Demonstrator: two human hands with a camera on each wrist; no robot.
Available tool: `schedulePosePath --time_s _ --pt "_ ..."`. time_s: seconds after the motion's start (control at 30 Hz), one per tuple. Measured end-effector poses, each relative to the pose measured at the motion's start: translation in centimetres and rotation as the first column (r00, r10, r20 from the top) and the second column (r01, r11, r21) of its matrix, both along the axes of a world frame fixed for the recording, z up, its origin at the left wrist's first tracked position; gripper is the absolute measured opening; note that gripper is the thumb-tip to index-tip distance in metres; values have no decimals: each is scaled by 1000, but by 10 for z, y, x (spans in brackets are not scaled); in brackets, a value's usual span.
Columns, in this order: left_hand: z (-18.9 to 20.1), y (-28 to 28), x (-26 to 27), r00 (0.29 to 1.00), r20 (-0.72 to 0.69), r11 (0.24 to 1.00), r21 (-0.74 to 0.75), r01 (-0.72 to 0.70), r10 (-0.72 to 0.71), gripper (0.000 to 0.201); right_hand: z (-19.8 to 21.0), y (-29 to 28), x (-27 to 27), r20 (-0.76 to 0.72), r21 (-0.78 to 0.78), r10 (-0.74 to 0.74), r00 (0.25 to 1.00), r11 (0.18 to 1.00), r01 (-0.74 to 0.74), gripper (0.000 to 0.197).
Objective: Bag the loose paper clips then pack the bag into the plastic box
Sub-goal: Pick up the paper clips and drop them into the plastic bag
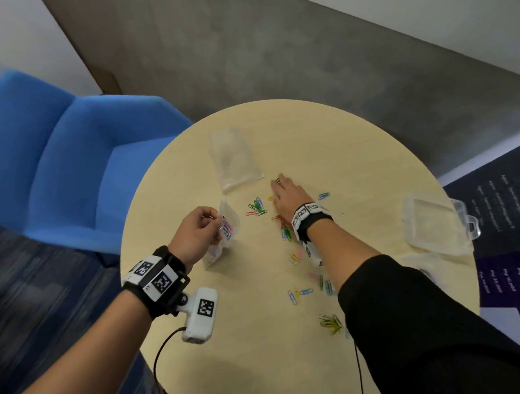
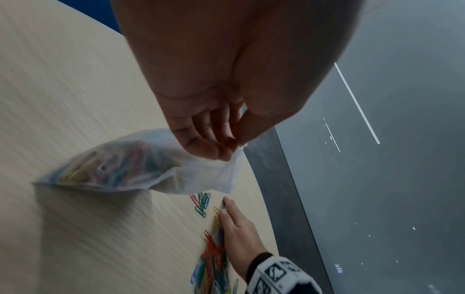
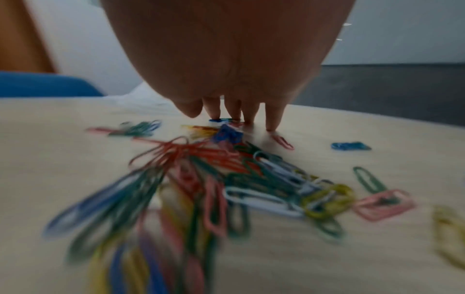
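My left hand [image 1: 201, 223] pinches the top edge of a small clear bag [image 1: 225, 231] partly filled with coloured paper clips; in the left wrist view the bag [image 2: 141, 165] hangs from the fingers with its bottom on the table. My right hand [image 1: 283, 192] lies flat with straight fingers on the table, fingertips [image 3: 236, 117] pressing on loose clips. Loose paper clips [image 1: 256, 207] lie scattered around and under that hand, with a dense pile [image 3: 214, 179] beneath the wrist. The clear plastic box [image 1: 435, 227] sits open at the table's right edge.
A second, empty clear bag [image 1: 236, 161] lies flat beyond the hands. More clips [image 1: 331, 323] lie near the front of the round wooden table [image 1: 334, 134]. A blue armchair [image 1: 55, 158] stands to the left. A dark printed panel [image 1: 512, 220] is at the right.
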State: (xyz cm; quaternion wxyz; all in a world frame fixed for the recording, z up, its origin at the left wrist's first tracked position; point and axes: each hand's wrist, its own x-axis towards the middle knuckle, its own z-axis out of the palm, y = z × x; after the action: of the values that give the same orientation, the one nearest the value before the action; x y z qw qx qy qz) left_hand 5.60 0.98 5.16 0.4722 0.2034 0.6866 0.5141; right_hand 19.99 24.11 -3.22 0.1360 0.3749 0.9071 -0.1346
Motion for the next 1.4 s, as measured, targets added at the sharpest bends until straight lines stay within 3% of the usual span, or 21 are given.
schedulePosePath --time_s 0.17,0.27,0.4,0.47,0.53,0.6,0.63,0.7,0.73,0.8,0.83,0.9,0.97,1.03,1.17,1.23,1.3,1.37,1.4 --pt "3 9 16 1000 -11 1000 -5 4 -4 11 7 -34 41 73 18 152 986 988 -153 71" --pt "4 15 30 1000 -23 1000 -7 17 -17 13 9 -57 57 98 77 93 991 992 -101 55" --pt "5 17 46 999 -13 999 -13 37 -38 13 15 -72 58 117 162 149 982 973 -167 28" --pt "6 18 51 998 -24 998 -18 61 -61 12 19 -69 61 64 134 97 993 985 -105 24" --pt "8 18 55 996 -38 996 -28 81 -82 14 22 -65 68 -101 60 -98 990 993 104 21" --pt "10 18 58 994 -52 994 -42 97 -99 15 26 -62 81 -321 -113 -411 853 911 396 20" --pt "11 18 59 992 -60 993 -51 104 -107 15 27 -62 88 -398 -231 -560 726 828 511 20" --pt "12 19 61 991 -65 992 -62 110 -115 17 32 -62 103 -399 -521 -809 432 588 619 24" --pt "12 20 62 991 -64 992 -64 110 -114 17 37 -64 108 -331 -696 -905 268 425 578 23" --pt "12 22 66 991 -60 991 -66 114 -118 17 55 -73 111 -155 -945 -988 -4 147 292 16" --pt "12 23 68 990 -58 990 -68 122 -126 17 66 -78 110 -90 -986 -992 -87 76 146 16" --pt "13 26 75 990 -37 989 -66 134 -137 17 89 -90 102 -17 -998 -990 -138 24 -51 15" --pt "14 28 82 991 10 990 -53 133 -133 18 103 -105 88 22 -987 -993 -119 -2 -159 12" --pt "14 30 88 990 39 990 -36 134 -133 18 107 -121 72 24 -985 -995 -101 -6 -170 10" --pt "10 29 85 992 29 992 0 125 -125 14 96 -142 54 -149 -983 -988 -32 144 111 10" --pt "8 28 80 992 40 993 12 118 -118 13 92 -142 51 -260 -921 -957 127 285 264 4" --pt "6 26 77 988 28 989 17 148 -149 11 96 -139 48 -324 -794 -873 364 460 396 9" --pt "4 24 77 981 1 981 20 192 -192 11 108 -138 42 -292 -632 -747 597 619 466 17" --pt "3 24 77 979 -15 979 22 205 -205 12 115 -138 37 -255 -577 -691 676 670 467 20"
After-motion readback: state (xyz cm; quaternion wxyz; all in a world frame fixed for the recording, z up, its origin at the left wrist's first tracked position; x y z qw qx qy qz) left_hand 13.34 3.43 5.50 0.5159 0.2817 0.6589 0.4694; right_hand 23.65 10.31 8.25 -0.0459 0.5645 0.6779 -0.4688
